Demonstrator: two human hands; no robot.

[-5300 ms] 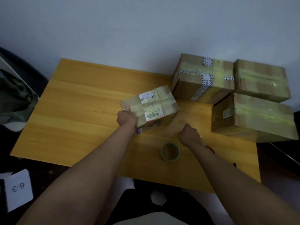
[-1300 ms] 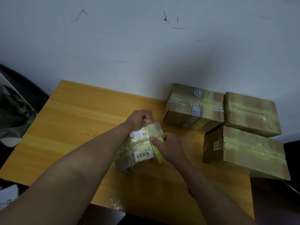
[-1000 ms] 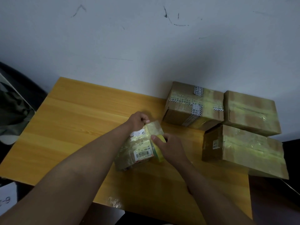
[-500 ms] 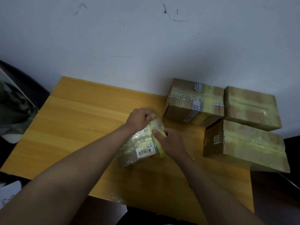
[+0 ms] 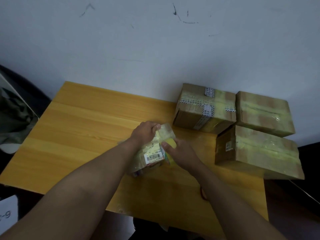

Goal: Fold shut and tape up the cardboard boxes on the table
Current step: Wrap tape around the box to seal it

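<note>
- A small cardboard box (image 5: pixel 152 149), wrapped in glossy clear tape and bearing a white barcode label, lies tilted near the table's middle, partly hidden behind two hands.
- A yellowish tape roll (image 5: pixel 170 149) sits against its right side.
- Three larger brown boxes, shut and taped, cluster at the far right: one with printed strips (image 5: pixel 206 108), one beside it (image 5: pixel 265 113), one nearer (image 5: pixel 256 151).

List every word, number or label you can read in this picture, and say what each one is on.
"6-" and a cut-off character: white paper card at the lower left edge, seen upside down.
White barcode label on the small box gripped by the left hand: digits too blurred to read.
Printed white tape strips on the back left box: characters too small to read.
Small label on the front right box: unreadable.
</note>
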